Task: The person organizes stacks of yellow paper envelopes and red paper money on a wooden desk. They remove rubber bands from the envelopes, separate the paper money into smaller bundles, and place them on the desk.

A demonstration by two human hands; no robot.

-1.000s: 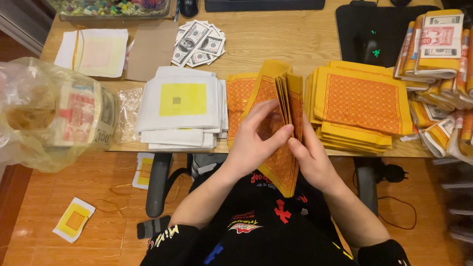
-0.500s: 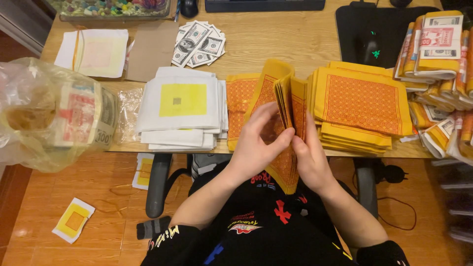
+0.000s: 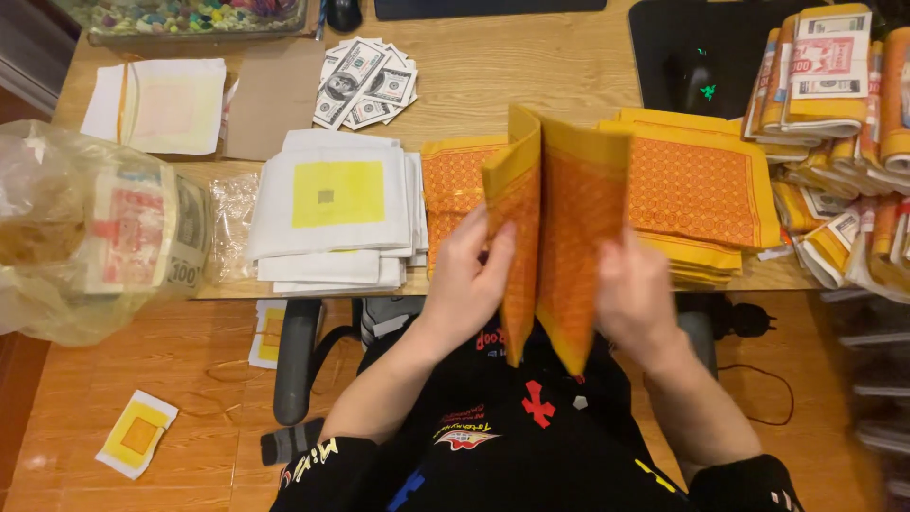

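Across the wooden counter [image 3: 531,85] lie a clear plastic bag [image 3: 66,237] of paper bundles at the left, an orange paper pile [image 3: 701,185] at the right and a white paper stack [image 3: 332,204] with a yellow square. Above the lap, an orange paper sheaf [image 3: 550,228] stands upright; left hand [image 3: 469,280] and right hand [image 3: 630,294] each have a grip closed on its sides, fanning sheets apart

Wooden desk [image 3: 531,76] fills upper frame, warm indoor light. Orange wood-look floor [image 3: 199,379] below. Black chair armrest [image 3: 296,360] lower left of centre.
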